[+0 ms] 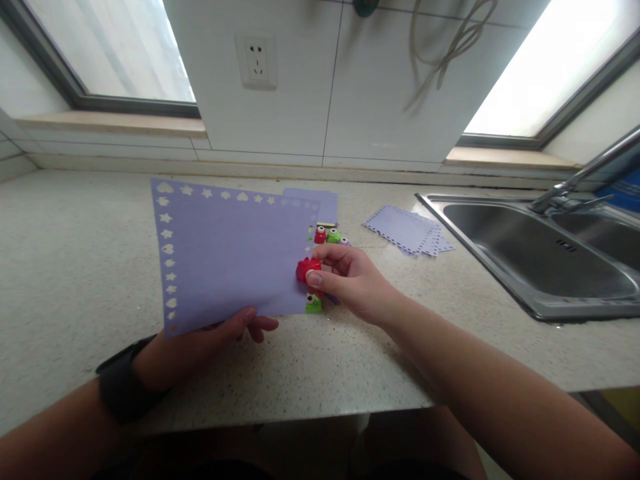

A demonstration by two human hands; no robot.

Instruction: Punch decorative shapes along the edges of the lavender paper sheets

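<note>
- The lilac craft-paper sheet (235, 257) is raised at a tilt above the speckled countertop (100, 267); heart, star and leaf cutouts line its left and top edges, and more holes run down its right one.
- At the sheet's lower edge, the left hand (243, 327) grips the paper: thumb on the front face, other fingers beneath and partly hidden.
- At the sheet's right edge, the right hand (350, 273) has thumb and fingers clamped on a red craft punch (303, 270), which overlaps the border — whether paper sits in its slot, I cannot tell.
- By the sheet's lower right corner is a green craft punch (313, 305).
- Just right of the sheet's upper right edge stand a second red punch (321, 235), a second green punch (333, 236) and, partly hidden, a purple punch (345, 241).
- Behind the sheet's upper right corner lies another lilac sheet (327, 205), partly covered.
- Well apart, right of the sheet, hole-edged lilac sheets (400, 227) overlap in a fanned pile.
- Farther right of the sheet — the stainless-steel sink (500, 243) and its faucet (575, 180).
</note>
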